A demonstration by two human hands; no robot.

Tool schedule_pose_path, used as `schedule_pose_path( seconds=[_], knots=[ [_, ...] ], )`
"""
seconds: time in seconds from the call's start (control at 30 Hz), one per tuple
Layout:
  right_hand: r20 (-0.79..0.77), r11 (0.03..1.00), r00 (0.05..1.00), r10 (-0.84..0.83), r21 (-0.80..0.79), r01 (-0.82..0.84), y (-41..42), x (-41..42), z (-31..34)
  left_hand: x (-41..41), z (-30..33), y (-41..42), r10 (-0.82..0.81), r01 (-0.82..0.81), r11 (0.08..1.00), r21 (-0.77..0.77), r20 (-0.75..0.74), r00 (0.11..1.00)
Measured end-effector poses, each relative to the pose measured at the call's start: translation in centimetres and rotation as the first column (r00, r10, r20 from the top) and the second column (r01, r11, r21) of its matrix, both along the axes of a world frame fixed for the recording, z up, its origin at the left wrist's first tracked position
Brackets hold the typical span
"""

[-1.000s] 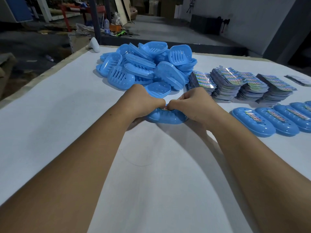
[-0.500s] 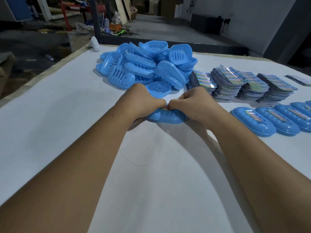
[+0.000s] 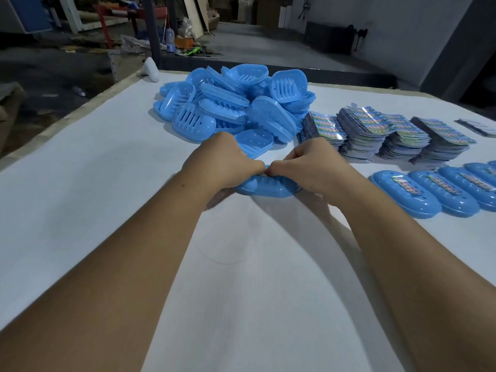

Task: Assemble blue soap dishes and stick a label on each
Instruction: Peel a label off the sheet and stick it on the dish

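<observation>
Both hands meet over one blue soap dish [image 3: 264, 187] lying on the white desk [image 3: 80, 200], its long axis running left to right. The left hand [image 3: 222, 163] and right hand [image 3: 312, 163] curl their fingers round its top, knuckles touching. Behind the dish lies the heap of dish parts [image 3: 230, 106]; right of it, label stacks [image 3: 386, 132] and finished dishes [image 3: 429, 193].

2 hands, left hand [image 3: 220, 162], right hand [image 3: 311, 165], apparently gripping blue soap dish [image 3: 265, 187]
</observation>
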State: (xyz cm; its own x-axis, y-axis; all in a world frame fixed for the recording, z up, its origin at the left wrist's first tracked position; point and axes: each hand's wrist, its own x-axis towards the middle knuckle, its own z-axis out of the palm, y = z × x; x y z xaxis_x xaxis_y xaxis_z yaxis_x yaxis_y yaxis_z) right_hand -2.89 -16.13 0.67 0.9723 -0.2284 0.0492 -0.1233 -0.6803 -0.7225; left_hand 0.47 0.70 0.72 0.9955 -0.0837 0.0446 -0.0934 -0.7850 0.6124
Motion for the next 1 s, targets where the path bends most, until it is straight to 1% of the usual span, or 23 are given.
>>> schedule_pose_path(
  seconds=[0.07, 0.27, 0.37, 0.53, 0.6, 0.63, 0.67, 0.7, 0.73, 0.77, 0.8, 0.83, 0.9, 0.93, 1.0],
  knots=[
    [-0.007, 1.0, 1.0, 0.004, 0.004, -0.003, -0.2, 0.0, 0.0, 0.1, 0.1, 0.0, -0.003, 0.003, 1.0, 0.002, 0.007, 1.0],
    [-0.048, 1.0, 0.999, 0.009, 0.016, -0.008, -0.7, 0.0, 0.1, 0.3, -0.1, 0.4, -0.02, 0.02, 0.998, -0.061, 0.004, 1.0],
    [-0.06, 0.997, 0.998, 0.03, 0.079, -0.025, -0.8, -0.1, 0.2, 0.5, -0.2, 0.5, -0.033, 0.032, 0.995, -0.094, -0.008, 0.999],
    [-0.088, 0.986, 0.995, 0.036, 0.167, -0.02, -1.0, -0.3, 0.2, 0.6, -0.2, 0.8, -0.054, 0.041, 0.984, -0.174, -0.071, 0.996],
    [-0.057, 0.966, 0.998, 0.017, 0.258, -0.002, -1.1, -0.3, 0.1, 0.5, -0.2, 1.0, -0.037, 0.012, 0.965, -0.261, -0.091, 0.995],
    [-0.014, 0.953, 1.0, -0.002, 0.303, 0.006, -1.2, -0.3, 0.0, 0.5, -0.1, 1.0, -0.018, -0.01, 0.953, -0.303, -0.089, 0.996],
    [0.049, 0.95, 0.999, -0.018, 0.312, 0.001, -1.2, -0.3, 0.0, 0.4, -0.1, 1.0, 0.008, -0.032, 0.946, -0.323, -0.076, 0.997],
    [0.122, 0.961, 0.992, -0.015, 0.275, -0.019, -1.3, -0.2, 0.0, 0.4, 0.0, 1.1, 0.036, -0.05, 0.946, -0.322, -0.049, 0.998],
    [0.191, 0.978, 0.981, 0.012, 0.205, -0.051, -1.3, -0.2, 0.0, 0.4, 0.0, 1.1, 0.061, -0.062, 0.945, -0.32, -0.015, 0.998],
    [0.243, 0.989, 0.968, 0.064, 0.115, -0.094, -1.2, -0.2, 0.0, 0.3, 0.1, 1.2, 0.076, -0.066, 0.942, -0.33, 0.018, 0.997],
    [0.255, 0.988, 0.957, 0.135, 0.032, -0.148, -1.0, -0.2, 0.0, 0.3, 0.2, 1.2, 0.085, -0.064, 0.936, -0.346, 0.045, 0.995],
    [0.226, 0.976, 0.95, 0.216, -0.046, -0.211, -0.8, -0.4, 0.0, 0.2, 0.2, 1.3, 0.094, -0.064, 0.933, -0.354, 0.068, 0.993],
    [0.103, 0.925, 0.926, 0.362, -0.159, -0.344, -0.4, -0.9, -0.2, 0.1, 0.4, 1.3, 0.118, -0.073, 0.935, -0.347, 0.11, 0.987],
    [0.06, 0.904, 0.914, 0.4, -0.187, -0.384, -0.1, -1.1, -0.3, 0.0, 0.4, 1.3, 0.128, -0.076, 0.934, -0.349, 0.127, 0.984],
    [0.032, 0.885, 0.901, 0.433, -0.208, -0.418, 0.3, -1.5, -0.3, -0.1, 0.4, 1.3, 0.137, -0.076, 0.932, -0.355, 0.152, 0.979]
  ],
)
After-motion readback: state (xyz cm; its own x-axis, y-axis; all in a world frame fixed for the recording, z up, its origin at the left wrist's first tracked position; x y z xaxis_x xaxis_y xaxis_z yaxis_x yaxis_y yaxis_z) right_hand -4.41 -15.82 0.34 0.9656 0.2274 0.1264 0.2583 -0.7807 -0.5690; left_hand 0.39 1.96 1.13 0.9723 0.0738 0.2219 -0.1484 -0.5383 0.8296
